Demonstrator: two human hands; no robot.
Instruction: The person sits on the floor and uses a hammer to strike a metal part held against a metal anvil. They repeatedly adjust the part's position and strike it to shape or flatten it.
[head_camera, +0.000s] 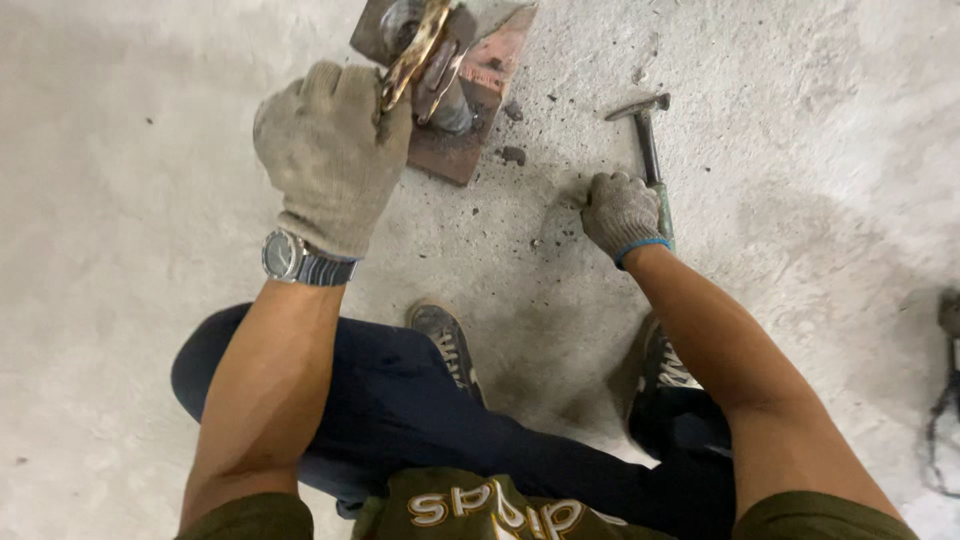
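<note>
My left hand (330, 150), in a grey knit glove with a wristwatch below it, grips a worn brass-coloured metal piece (415, 50) held against a rusty metal plate (460, 140) with a short pipe stub on it. My right hand (620, 212), also gloved, rests on the concrete floor and closes around the green handle of a chipping hammer (648, 140), whose head lies on the floor pointing away from me.
I am squatting; my dark trousers and two worn shoes (447, 345) are below the hands. Dark slag crumbs (512, 155) lie scattered beside the plate. A dark cable or tool (945, 400) sits at the right edge.
</note>
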